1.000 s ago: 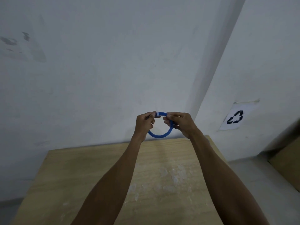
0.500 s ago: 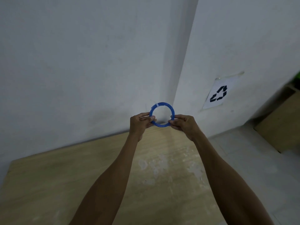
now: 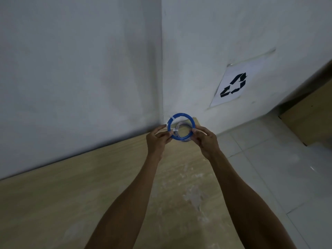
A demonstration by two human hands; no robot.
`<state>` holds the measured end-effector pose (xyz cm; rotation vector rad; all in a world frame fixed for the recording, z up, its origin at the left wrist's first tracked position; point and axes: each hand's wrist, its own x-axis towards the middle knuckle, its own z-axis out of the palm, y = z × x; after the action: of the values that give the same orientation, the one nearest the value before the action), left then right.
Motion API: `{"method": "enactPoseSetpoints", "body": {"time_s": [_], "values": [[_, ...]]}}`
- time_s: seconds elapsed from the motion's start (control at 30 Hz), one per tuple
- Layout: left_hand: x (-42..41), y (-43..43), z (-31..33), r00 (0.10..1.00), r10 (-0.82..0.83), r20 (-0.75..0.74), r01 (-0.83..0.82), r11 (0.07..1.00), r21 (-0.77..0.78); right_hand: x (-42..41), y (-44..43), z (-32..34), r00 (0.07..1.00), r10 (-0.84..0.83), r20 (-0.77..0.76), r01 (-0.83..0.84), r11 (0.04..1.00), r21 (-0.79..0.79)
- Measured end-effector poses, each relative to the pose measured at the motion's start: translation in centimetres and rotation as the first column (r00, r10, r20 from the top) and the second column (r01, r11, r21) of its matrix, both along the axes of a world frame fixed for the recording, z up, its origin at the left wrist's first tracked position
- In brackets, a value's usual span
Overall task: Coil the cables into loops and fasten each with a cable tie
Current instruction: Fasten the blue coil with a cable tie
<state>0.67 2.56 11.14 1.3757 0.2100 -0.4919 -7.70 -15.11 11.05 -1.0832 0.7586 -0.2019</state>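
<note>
Left hand (image 3: 158,139) and right hand (image 3: 206,139) still pinch the blue coiled cable (image 3: 181,115), its white plastic cable tie (image 3: 171,119) now turned leftward, above the pale wooden surface's (image 3: 89,186) far corner, where a grey cable coil (image 3: 180,125) now shows.

Arcs of the blue coil (image 3: 181,114) at 4 and 8 o'clock vanish under the grip of the right hand (image 3: 206,141) and left hand (image 3: 158,140). A grey coil (image 3: 182,124) behind it shows only through the ring. Its white ties (image 3: 171,118) are too small to judge. Picture edges crop the surface (image 3: 71,194) at 6 and 9 o'clock.
</note>
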Motion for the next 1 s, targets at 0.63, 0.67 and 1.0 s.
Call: {"method": "enactPoseSetpoints", "body": {"time_s": [0.63,0.67,1.0], "values": [[3.0,-8.9,-10.0,0.941,-0.146,0.304,-0.081,0.778,0.623,6.4,-7.5,-12.1,0.948,0.01,-0.317,-0.244,0.662,-0.709],[2.8,-9.2,-10.2,0.942,-0.15,0.299,-0.081,0.765,0.639,6.5,-7.3,-12.4,0.949,0.006,-0.314,-0.249,0.623,-0.741],[2.6,-9.4,-12.4,0.936,-0.118,0.331,-0.151,0.716,0.682,6.4,-5.6,-13.7,0.961,-0.049,-0.271,-0.208,0.517,-0.83]]}}
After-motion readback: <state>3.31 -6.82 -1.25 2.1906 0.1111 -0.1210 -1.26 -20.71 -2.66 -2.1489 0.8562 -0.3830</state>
